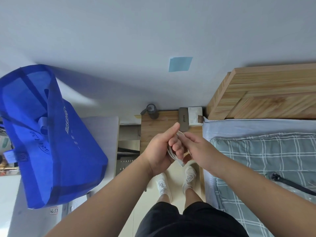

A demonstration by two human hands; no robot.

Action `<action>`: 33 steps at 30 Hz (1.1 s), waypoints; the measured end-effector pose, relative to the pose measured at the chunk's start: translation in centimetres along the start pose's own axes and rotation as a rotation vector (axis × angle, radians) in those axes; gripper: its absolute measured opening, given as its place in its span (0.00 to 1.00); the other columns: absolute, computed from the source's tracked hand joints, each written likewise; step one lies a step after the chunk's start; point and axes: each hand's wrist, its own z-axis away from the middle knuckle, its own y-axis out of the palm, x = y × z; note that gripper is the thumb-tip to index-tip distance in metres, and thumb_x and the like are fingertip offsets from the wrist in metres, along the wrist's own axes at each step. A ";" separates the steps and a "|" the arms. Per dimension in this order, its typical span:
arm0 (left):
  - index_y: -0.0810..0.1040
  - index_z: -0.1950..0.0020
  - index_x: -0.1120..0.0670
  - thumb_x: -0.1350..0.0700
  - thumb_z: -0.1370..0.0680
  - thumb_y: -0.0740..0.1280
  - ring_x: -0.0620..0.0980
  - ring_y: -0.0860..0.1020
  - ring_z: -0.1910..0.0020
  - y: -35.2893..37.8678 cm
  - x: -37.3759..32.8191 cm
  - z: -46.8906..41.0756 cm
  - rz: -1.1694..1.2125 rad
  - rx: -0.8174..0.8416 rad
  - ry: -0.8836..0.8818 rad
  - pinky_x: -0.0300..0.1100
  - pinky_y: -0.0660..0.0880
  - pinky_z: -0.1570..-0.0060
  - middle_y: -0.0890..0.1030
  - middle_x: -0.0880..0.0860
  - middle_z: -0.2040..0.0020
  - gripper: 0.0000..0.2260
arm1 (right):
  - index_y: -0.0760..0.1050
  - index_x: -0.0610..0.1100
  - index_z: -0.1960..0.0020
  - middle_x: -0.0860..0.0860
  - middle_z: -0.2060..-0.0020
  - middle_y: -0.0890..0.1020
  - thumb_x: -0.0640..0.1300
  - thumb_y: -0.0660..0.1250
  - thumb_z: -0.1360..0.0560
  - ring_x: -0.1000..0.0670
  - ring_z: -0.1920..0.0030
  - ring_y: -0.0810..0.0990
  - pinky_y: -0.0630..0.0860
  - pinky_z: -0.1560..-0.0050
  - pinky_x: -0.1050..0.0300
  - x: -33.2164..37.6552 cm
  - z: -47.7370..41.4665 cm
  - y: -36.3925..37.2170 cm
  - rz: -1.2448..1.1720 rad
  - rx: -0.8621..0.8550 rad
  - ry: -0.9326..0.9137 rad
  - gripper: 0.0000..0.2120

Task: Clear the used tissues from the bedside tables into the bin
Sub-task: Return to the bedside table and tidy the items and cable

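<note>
I stand in front of a wooden bedside table point(153, 127) by the wall. My left hand point(162, 147) is closed around a coiled white cable point(172, 154), whose plug end sticks out below the fingers. My right hand point(198, 149) touches the same coil from the right, fingers curled on it. A white tissue pack point(195, 115) lies at the table's back right corner. No loose tissue and no bin show in this view.
A dark grey case point(183, 118) and a small dark bottle point(152, 111) stand at the table's back. A blue fabric bag point(46, 137) sits on a white surface to the left. The bed point(256, 151) with its wooden headboard point(263, 93) lies to the right.
</note>
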 end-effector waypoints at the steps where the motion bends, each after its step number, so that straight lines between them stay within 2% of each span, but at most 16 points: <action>1: 0.68 0.74 0.52 0.43 0.20 0.71 0.53 0.74 0.74 0.1 0.1 0.0 -0.039 -0.024 0.006 0.45 0.76 0.66 0.72 0.52 0.75 0.26 | 0.79 0.38 0.48 0.51 0.69 0.80 0.52 0.59 0.14 0.51 0.65 0.79 0.78 0.65 0.52 0.0 0.2 0.0 0.037 -0.001 -0.015 0.19; 5: 0.77 0.67 0.55 0.40 0.25 0.76 0.56 0.78 0.64 0.0 -0.3 0.1 -0.387 -0.268 0.088 0.51 0.76 0.55 0.80 0.57 0.66 0.22 | 0.74 0.46 0.57 0.45 0.69 0.76 0.54 0.59 0.14 0.49 0.69 0.78 0.77 0.65 0.55 -0.1 1.0 -0.9 0.243 -0.101 -0.104 0.17; 6: 0.78 0.66 0.54 0.38 0.25 0.76 0.54 0.78 0.64 -0.2 -0.3 0.2 -0.480 -0.306 0.116 0.48 0.76 0.55 0.81 0.55 0.65 0.22 | 0.72 0.47 0.59 0.41 0.68 0.76 0.55 0.58 0.15 0.49 0.70 0.77 0.76 0.65 0.55 -0.1 1.2 -1.0 0.287 -0.103 -0.111 0.18; 8: 0.78 0.66 0.52 0.36 0.22 0.72 0.50 0.77 0.68 -0.2 -0.1 0.3 -0.614 -0.304 0.163 0.42 0.76 0.63 0.80 0.51 0.69 0.22 | 0.72 0.44 0.58 0.33 0.65 0.76 0.56 0.57 0.15 0.47 0.72 0.75 0.73 0.65 0.51 -0.3 1.4 -1.1 0.269 -0.094 -0.113 0.19; 10: 0.77 0.64 0.50 0.36 0.20 0.69 0.48 0.76 0.72 0.1 0.3 0.4 -0.665 -0.287 0.188 0.41 0.76 0.69 0.78 0.49 0.71 0.21 | 0.74 0.40 0.56 0.30 0.64 0.73 0.54 0.59 0.17 0.44 0.70 0.71 0.71 0.65 0.49 -0.5 1.5 -1.3 0.096 -0.082 -0.084 0.19; 12: 0.77 0.63 0.49 0.38 0.17 0.67 0.47 0.74 0.73 0.3 0.4 0.5 -0.605 -0.241 0.191 0.41 0.74 0.72 0.76 0.48 0.71 0.20 | 0.78 0.37 0.54 0.32 0.64 0.72 0.50 0.60 0.19 0.43 0.67 0.70 0.71 0.65 0.49 -0.5 1.4 -1.6 -0.068 -0.051 -0.057 0.17; 13: 0.78 0.62 0.49 0.39 0.16 0.65 0.47 0.73 0.73 0.3 0.4 0.6 -0.547 -0.204 0.179 0.40 0.74 0.72 0.74 0.48 0.71 0.19 | 0.81 0.38 0.52 0.32 0.62 0.74 0.48 0.61 0.18 0.44 0.65 0.72 0.71 0.64 0.51 -0.5 1.4 -1.6 -0.073 -0.049 -0.062 0.16; 14: 0.78 0.62 0.48 0.40 0.15 0.64 0.47 0.72 0.73 0.2 0.4 0.7 -0.491 -0.167 0.162 0.40 0.73 0.72 0.73 0.48 0.71 0.19 | 0.84 0.41 0.50 0.33 0.60 0.76 0.45 0.61 0.16 0.46 0.63 0.74 0.72 0.61 0.54 -0.5 1.3 -1.7 -0.024 -0.067 -0.080 0.14; 16: 0.77 0.65 0.46 0.40 0.15 0.63 0.48 0.70 0.72 0.1 0.6 0.9 -0.439 -0.139 0.145 0.40 0.72 0.72 0.71 0.49 0.70 0.20 | 0.86 0.51 0.50 0.45 0.60 0.81 0.42 0.63 0.16 0.54 0.63 0.76 0.72 0.56 0.61 -0.5 1.1 -1.9 0.183 -0.122 -0.153 0.13; 18: 0.76 0.62 0.50 0.40 0.16 0.64 0.48 0.70 0.72 0.1 0.9 0.8 -0.454 -0.175 0.161 0.41 0.72 0.73 0.72 0.49 0.70 0.20 | 0.87 0.54 0.52 0.48 0.65 0.82 0.44 0.66 0.17 0.54 0.66 0.76 0.72 0.60 0.64 -0.5 0.9 -2.0 0.325 -0.142 -0.194 0.12; 20: 0.77 0.59 0.54 0.41 0.15 0.65 0.48 0.71 0.73 0.1 1.1 0.5 -0.511 -0.240 0.200 0.40 0.72 0.74 0.73 0.48 0.71 0.19 | 0.88 0.54 0.54 0.48 0.68 0.84 0.49 0.70 0.20 0.54 0.69 0.77 0.75 0.64 0.63 -0.5 0.7 -2.0 0.247 -0.159 -0.122 0.09; 23: 0.79 0.55 0.61 0.42 0.16 0.66 0.52 0.74 0.71 0.0 1.4 0.0 -0.649 -0.323 0.258 0.40 0.73 0.75 0.76 0.49 0.70 0.22 | 0.89 0.50 0.55 0.46 0.63 0.88 0.49 0.73 0.22 0.49 0.64 0.85 0.82 0.63 0.60 -0.6 0.5 -1.6 0.035 -0.184 -0.012 0.07; 25: 0.79 0.57 0.62 0.42 0.16 0.67 0.46 0.73 0.70 -0.2 1.5 -0.3 -0.735 -0.366 0.311 0.36 0.72 0.72 0.75 0.49 0.69 0.23 | 0.88 0.48 0.55 0.46 0.62 0.89 0.49 0.73 0.22 0.47 0.61 0.86 0.83 0.61 0.57 -0.6 0.5 -1.3 -0.035 -0.197 0.035 0.07; 27: 0.77 0.61 0.60 0.42 0.17 0.69 0.43 0.70 0.70 -0.6 1.4 -0.5 -0.824 -0.387 0.349 0.33 0.69 0.70 0.72 0.48 0.69 0.23 | 0.88 0.46 0.55 0.47 0.64 0.88 0.50 0.74 0.22 0.48 0.63 0.85 0.82 0.62 0.56 -0.7 0.5 -1.3 -0.079 -0.195 0.051 0.08; 31: 0.75 0.69 0.42 0.41 0.19 0.70 0.41 0.68 0.71 -1.6 1.6 -0.6 -0.930 -0.368 0.358 0.34 0.67 0.69 0.71 0.41 0.73 0.19 | 0.87 0.41 0.51 0.44 0.62 0.87 0.45 0.72 0.21 0.48 0.63 0.84 0.81 0.64 0.56 -0.8 0.3 -1.9 -0.220 -0.167 0.102 0.08; 33: 0.76 0.69 0.40 0.42 0.19 0.71 0.41 0.68 0.72 -1.8 1.8 -0.6 -0.949 -0.365 0.364 0.34 0.66 0.70 0.71 0.41 0.73 0.19 | 0.84 0.36 0.45 0.41 0.59 0.86 0.43 0.70 0.19 0.46 0.61 0.83 0.79 0.62 0.54 -1.0 0.2 -2.0 -0.270 -0.106 0.157 0.11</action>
